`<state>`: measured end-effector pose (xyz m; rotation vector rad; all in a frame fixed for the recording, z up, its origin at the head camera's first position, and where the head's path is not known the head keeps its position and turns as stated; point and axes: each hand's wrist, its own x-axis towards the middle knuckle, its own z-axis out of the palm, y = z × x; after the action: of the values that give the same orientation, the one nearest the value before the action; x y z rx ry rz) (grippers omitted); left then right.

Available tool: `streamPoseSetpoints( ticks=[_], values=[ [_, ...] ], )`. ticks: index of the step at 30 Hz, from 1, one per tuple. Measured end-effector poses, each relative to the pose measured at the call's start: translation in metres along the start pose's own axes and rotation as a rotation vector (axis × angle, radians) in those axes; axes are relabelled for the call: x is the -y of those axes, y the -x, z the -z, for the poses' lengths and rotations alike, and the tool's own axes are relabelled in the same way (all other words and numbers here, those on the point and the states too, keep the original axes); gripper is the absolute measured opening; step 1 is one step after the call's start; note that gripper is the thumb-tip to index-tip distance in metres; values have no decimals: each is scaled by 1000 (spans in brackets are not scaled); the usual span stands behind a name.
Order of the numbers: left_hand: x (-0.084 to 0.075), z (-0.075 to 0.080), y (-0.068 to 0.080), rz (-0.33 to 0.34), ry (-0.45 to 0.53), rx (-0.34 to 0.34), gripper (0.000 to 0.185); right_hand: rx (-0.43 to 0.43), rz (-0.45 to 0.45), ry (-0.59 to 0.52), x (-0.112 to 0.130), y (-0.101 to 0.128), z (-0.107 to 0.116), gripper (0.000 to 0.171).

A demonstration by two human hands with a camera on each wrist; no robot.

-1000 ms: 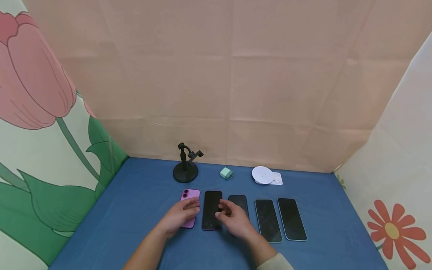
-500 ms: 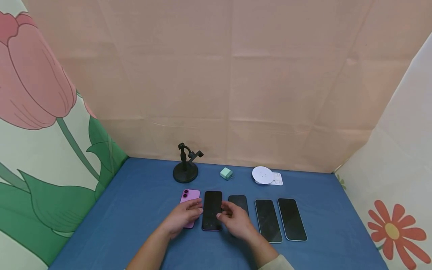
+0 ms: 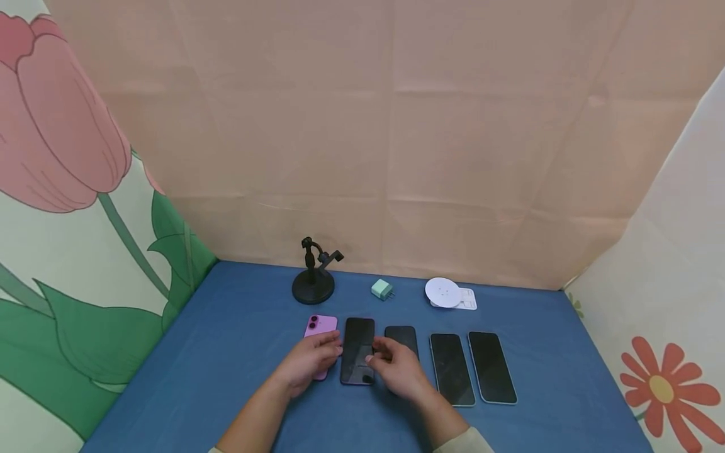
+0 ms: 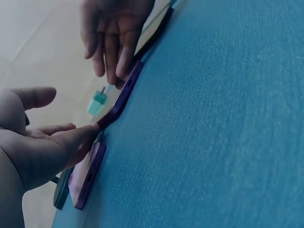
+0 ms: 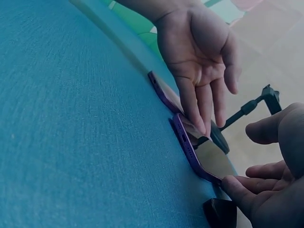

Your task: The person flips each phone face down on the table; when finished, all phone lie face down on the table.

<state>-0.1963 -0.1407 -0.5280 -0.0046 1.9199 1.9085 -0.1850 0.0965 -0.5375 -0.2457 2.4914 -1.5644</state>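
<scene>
Hands (image 3: 308, 363) drew closer, touching opposite edges of purple-framed phone (image 3: 356, 352).

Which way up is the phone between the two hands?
Screen up: in the head view, the phone shows dark, glossy glass without camera lenses, while the pink phone beside it shows its lensed back.

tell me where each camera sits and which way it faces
Head: on the head, facing forward and down at the phones; left grip, right grip and both forearms show.
Left wrist: on that wrist, facing right across the blue cloth; left grip near, right grip beyond.
Right wrist: on that wrist, facing left; right grip near, left grip beyond.
Head and left wrist share the mint plug.
</scene>
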Motion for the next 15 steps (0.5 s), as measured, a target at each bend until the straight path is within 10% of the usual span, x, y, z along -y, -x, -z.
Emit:
streamPoseSetpoints(
  ticks=[15],
  values=[
    [-1,11,0,48,275,-20,56,26,-10,-30,3,1,-1,55]
  ],
)
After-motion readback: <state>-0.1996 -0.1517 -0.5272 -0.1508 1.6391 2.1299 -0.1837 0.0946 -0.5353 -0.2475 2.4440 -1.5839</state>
